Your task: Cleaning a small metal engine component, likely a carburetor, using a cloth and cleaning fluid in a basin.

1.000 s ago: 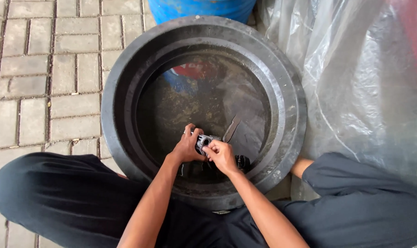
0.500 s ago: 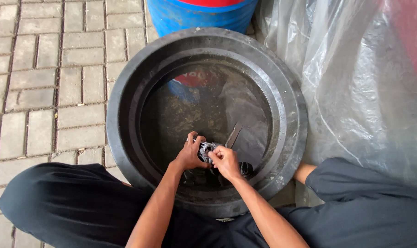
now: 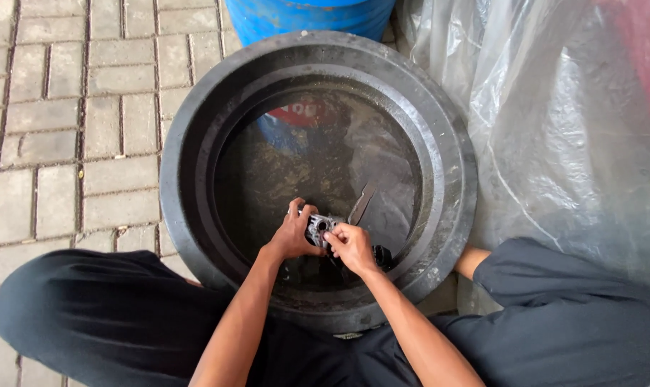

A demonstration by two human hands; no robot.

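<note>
A wide round black plastic basin (image 3: pixel 454 179) fills the middle of the view, standing on grey brick paving (image 3: pixel 60 129), with dark, murky water (image 3: pixel 303 172) inside it. A blue plastic drum (image 3: pixel 310 14) stands just beyond its far rim, and a sheet of clear crumpled plastic (image 3: pixel 554 122) lies to its right. The person sits against the near rim in black trousers (image 3: pixel 103 315), one knee on each side of the basin.

Both bare forearms reach forward over the near rim and meet above the water. The left hand (image 3: pixel 294 234) curls around the left side of a small grey metal part with round openings (image 3: pixel 318 227), fingers closed on it. The right hand (image 3: pixel 350 247) presses against the part's right side, fingers bent over it, also gripping. The part sits between the two hands, near the basin's near wall. A thin dark blade-like piece (image 3: pixel 361 205) slants up just right of the part.
</note>
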